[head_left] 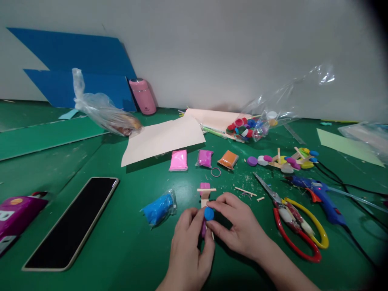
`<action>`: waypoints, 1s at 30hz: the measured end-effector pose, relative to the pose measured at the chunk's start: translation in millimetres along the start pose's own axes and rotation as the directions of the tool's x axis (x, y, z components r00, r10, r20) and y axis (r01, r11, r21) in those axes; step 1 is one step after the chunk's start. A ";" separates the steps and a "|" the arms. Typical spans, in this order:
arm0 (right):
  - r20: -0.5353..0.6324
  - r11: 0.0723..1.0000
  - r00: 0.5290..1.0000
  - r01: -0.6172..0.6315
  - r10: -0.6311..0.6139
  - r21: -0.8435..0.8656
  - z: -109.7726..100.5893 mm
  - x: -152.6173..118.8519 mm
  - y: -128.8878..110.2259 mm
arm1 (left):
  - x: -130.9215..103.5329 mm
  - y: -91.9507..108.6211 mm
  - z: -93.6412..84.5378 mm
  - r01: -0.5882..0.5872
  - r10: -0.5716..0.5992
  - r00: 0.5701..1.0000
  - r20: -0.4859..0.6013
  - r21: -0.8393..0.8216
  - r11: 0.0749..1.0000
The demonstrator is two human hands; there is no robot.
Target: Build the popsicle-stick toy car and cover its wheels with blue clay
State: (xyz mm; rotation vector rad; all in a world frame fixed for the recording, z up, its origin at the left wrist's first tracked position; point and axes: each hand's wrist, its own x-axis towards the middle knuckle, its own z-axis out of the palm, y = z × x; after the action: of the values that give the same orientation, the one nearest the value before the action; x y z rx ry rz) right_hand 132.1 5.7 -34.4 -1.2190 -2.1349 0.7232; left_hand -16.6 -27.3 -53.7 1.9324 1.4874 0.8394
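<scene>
At the front middle of the table, my left hand [189,246] is closed around the near end of a small wooden craft-stick model [205,198]. Purple clay [205,186] shows at the model's far end beside a thin crosswise stick, and more purple lies under my fingers. My right hand [242,226] pinches a round blue clay piece [209,213] between thumb and fingers, against the model. Left of my hands lies an open packet of blue clay [159,208]. How the blue piece meets the stick is partly hidden by my fingertips.
Scissors [291,218] and a blue glue gun [324,198] with cords lie right. Behind are pink [178,160], purple [204,158] and orange [228,159] clay packets and a decorated stick model [285,161]. A phone [72,222] lies left; a pink bottle [143,97] stands behind.
</scene>
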 end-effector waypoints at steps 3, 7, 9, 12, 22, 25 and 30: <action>0.008 0.999 1.000 0.010 -0.010 -0.032 -0.6 0.4 -0.6 | -2.9 -3.4 2.4 -0.037 0.037 0.999 0.003 0.096 0.995; 0.008 0.998 0.999 0.032 -0.032 -0.055 -1.0 0.8 -0.6 | -3.8 -5.6 3.7 -0.058 0.063 0.998 -0.025 0.165 0.985; 0.009 0.998 0.999 0.032 -0.031 -0.055 -0.9 0.8 -0.7 | -3.7 -5.7 3.4 -0.055 0.060 0.998 -0.024 0.159 0.986; 0.008 0.999 1.000 0.024 -0.023 -0.028 -0.9 0.5 -0.5 | -3.2 -4.7 1.9 -0.040 0.042 0.999 -0.016 0.116 0.992; -0.030 0.964 0.992 -0.115 0.126 0.241 0.2 -6.9 -2.8 | 2.3 -0.5 -6.1 0.039 -0.043 0.997 -0.060 -0.071 0.997; -0.088 0.922 0.969 -0.190 0.232 0.338 10.8 -12.7 -6.7 | 2.3 -1.8 -3.9 0.051 -0.058 0.995 -0.079 -0.090 0.995; -0.135 0.855 0.918 -0.282 0.372 0.436 28.5 -20.5 -11.1 | 5.0 -1.5 -3.2 0.023 -0.031 0.998 -0.048 -0.153 0.988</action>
State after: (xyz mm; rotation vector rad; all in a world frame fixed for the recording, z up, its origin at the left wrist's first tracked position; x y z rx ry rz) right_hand 114.3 -22.1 -50.7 -1.3666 -1.5093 1.0711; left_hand -19.0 -21.9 -52.0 1.7880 1.4312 0.9665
